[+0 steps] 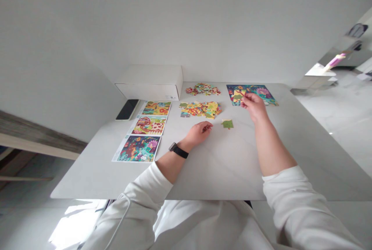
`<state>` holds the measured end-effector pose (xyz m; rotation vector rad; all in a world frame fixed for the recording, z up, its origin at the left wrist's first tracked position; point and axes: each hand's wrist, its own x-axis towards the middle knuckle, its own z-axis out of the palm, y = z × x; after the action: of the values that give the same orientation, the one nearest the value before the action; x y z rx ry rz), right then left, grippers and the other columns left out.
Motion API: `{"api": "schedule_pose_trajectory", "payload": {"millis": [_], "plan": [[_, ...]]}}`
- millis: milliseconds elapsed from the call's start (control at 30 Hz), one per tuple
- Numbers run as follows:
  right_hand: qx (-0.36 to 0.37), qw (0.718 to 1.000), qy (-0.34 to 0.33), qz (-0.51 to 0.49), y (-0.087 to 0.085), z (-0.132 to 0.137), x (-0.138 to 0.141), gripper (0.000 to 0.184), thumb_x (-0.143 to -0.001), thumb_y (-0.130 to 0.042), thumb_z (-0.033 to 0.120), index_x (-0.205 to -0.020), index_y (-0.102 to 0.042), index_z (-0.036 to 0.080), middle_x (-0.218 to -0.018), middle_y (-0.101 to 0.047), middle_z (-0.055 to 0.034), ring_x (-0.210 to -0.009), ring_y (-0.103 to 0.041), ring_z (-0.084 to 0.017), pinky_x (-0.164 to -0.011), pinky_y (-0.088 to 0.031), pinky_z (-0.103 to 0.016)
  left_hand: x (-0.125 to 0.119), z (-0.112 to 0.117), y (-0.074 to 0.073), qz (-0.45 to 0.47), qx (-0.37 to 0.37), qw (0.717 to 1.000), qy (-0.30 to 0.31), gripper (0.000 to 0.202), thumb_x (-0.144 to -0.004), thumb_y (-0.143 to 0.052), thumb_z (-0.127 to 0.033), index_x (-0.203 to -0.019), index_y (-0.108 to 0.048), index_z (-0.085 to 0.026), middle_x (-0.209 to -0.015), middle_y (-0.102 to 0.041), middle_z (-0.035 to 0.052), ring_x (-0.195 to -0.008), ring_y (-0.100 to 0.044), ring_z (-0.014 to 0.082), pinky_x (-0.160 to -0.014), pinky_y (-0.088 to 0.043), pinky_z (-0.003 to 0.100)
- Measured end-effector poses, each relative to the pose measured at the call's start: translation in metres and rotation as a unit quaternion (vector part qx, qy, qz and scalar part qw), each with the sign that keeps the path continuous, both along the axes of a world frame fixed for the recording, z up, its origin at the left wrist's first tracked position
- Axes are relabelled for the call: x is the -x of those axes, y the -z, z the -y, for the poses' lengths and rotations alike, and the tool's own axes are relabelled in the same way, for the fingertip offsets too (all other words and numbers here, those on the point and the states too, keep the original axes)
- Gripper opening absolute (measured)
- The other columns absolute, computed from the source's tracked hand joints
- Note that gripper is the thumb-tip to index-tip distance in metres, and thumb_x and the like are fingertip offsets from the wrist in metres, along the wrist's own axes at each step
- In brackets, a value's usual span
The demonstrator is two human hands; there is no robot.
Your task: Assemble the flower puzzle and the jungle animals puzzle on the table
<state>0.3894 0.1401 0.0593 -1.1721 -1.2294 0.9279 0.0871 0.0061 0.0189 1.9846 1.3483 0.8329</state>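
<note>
My right hand (253, 106) pinches a yellow and green jigsaw puzzle piece (238, 95) with a reddish-brown streak. It is held up in front of the finished dark-blue puzzle picture (266, 92) at the back right. My left hand (200, 132), with a black watch on the wrist, rests on the table, its fingers curled in and no piece visible in them. Just right of it lies a single green puzzle piece (228, 124). Beyond the left hand is a heap of yellowish puzzle pieces (203, 109), with a second, redder heap of pieces (203, 88) behind it.
Three picture cards, the jungle (156, 108), farm (149, 125) and night scene (138, 149), line the left side of the white table (209, 180). A phone (128, 109) lies beside them. A white box (149, 82) stands against the wall behind.
</note>
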Motion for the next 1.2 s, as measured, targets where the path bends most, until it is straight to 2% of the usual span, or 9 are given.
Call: {"api": "schedule_pose_trajectory", "payload": {"millis": [100,167,300,400,500,600,733,867,1200], "plan": [[-0.021,0.998,-0.034,-0.04,-0.018,0.022,-0.004,0.047,-0.071,-0.094,0.054,-0.098,-0.069,0.024,-0.09,-0.075,-0.0011,-0.077,-0.073,-0.016,-0.079,-0.064,-0.034,0.0,-0.001,0.001,0.0,-0.003,1.0,0.0,0.029,-0.098,-0.059,-0.03,-0.118,-0.077,-0.019,-0.098,-0.079,0.0051,-0.081,-0.068,0.0171,-0.081,-0.055,0.029],[0.004,0.997,-0.063,-0.038,-0.018,0.042,-0.001,0.05,-0.067,-0.097,0.055,-0.095,-0.069,0.024,-0.091,-0.076,-0.0015,-0.079,-0.074,-0.017,-0.079,-0.065,-0.034,0.0,-0.001,0.001,-0.003,-0.006,1.0,0.002,0.029,-0.098,-0.058,-0.03,-0.117,-0.077,-0.019,-0.098,-0.079,0.0054,-0.082,-0.068,0.0176,-0.082,-0.055,0.03],[0.082,0.99,-0.112,-0.028,0.003,0.08,0.018,0.057,-0.059,-0.101,0.059,-0.091,-0.071,0.023,-0.086,-0.076,-0.0019,-0.078,-0.075,-0.019,-0.079,-0.065,-0.036,-0.001,-0.001,0.003,0.013,0.0,1.0,0.005,0.029,-0.098,-0.06,-0.032,-0.117,-0.077,-0.02,-0.1,-0.079,0.006,-0.085,-0.07,0.0183,-0.082,-0.055,0.03],[0.124,0.982,-0.139,-0.004,0.021,0.097,0.032,0.059,-0.057,-0.101,0.063,-0.089,-0.072,0.022,-0.081,-0.077,-0.0036,-0.077,-0.075,-0.021,-0.077,-0.065,-0.037,-0.002,-0.001,0.004,0.044,0.016,0.999,0.002,0.031,-0.098,-0.062,-0.038,-0.117,-0.077,-0.018,-0.099,-0.079,0.0061,-0.083,-0.069,0.0178,-0.083,-0.055,0.03],[0.129,0.978,-0.161,0.027,0.028,0.104,0.038,0.057,-0.059,-0.099,0.063,-0.09,-0.074,0.022,-0.082,-0.079,-0.0058,-0.078,-0.076,-0.022,-0.072,-0.062,-0.035,-0.002,-0.002,0.005,0.063,0.026,0.998,-0.001,0.035,-0.098,-0.063,-0.045,-0.117,-0.076,-0.018,-0.097,-0.079,0.0055,-0.082,-0.068,0.0175,-0.082,-0.055,0.03],[0.133,0.974,-0.177,0.042,0.027,0.106,0.04,0.054,-0.062,-0.097,0.061,-0.092,-0.075,0.021,-0.084,-0.081,-0.0067,-0.076,-0.075,-0.021,-0.067,-0.058,-0.031,-0.002,-0.003,0.004,0.079,0.042,0.996,-0.002,0.038,-0.098,-0.063,-0.05,-0.115,-0.076,-0.019,-0.095,-0.078,0.0044,-0.081,-0.067,0.017,-0.079,-0.053,0.029],[0.152,0.966,-0.199,0.057,0.024,0.109,0.044,0.052,-0.063,-0.094,0.06,-0.092,-0.075,0.021,-0.083,-0.082,-0.0064,-0.073,-0.073,-0.021,-0.065,-0.054,-0.03,-0.004,-0.003,0.001,0.098,0.07,0.993,-0.013,0.038,-0.096,-0.062,-0.054,-0.101,-0.075,-0.019,-0.083,-0.073,0.0011,-0.071,-0.059,0.0148,-0.068,-0.046,0.027],[0.154,0.963,-0.209,0.067,0.022,0.112,0.05,0.05,-0.065,-0.091,0.061,-0.092,-0.073,0.022,-0.082,-0.081,-0.0057,-0.074,-0.073,-0.022,-0.066,-0.054,-0.031,-0.006,-0.003,-0.002,0.118,0.1,0.988,-0.028,0.034,-0.093,-0.063,-0.052,-0.09,-0.07,-0.019,-0.076,-0.07,0.0001,-0.065,-0.054,0.0132,-0.062,-0.042,0.025],[0.121,0.964,-0.206,0.121,0.025,0.114,0.052,0.055,-0.077,-0.078,0.075,-0.099,-0.072,0.025,-0.088,-0.079,-0.0045,-0.077,-0.07,-0.022,-0.065,-0.054,-0.031,-0.007,-0.001,-0.006,0.161,0.132,0.978,-0.02,0.028,-0.089,-0.065,-0.047,-0.086,-0.068,-0.019,-0.076,-0.07,0.0002,-0.063,-0.053,0.0119,-0.061,-0.041,0.025]]}}
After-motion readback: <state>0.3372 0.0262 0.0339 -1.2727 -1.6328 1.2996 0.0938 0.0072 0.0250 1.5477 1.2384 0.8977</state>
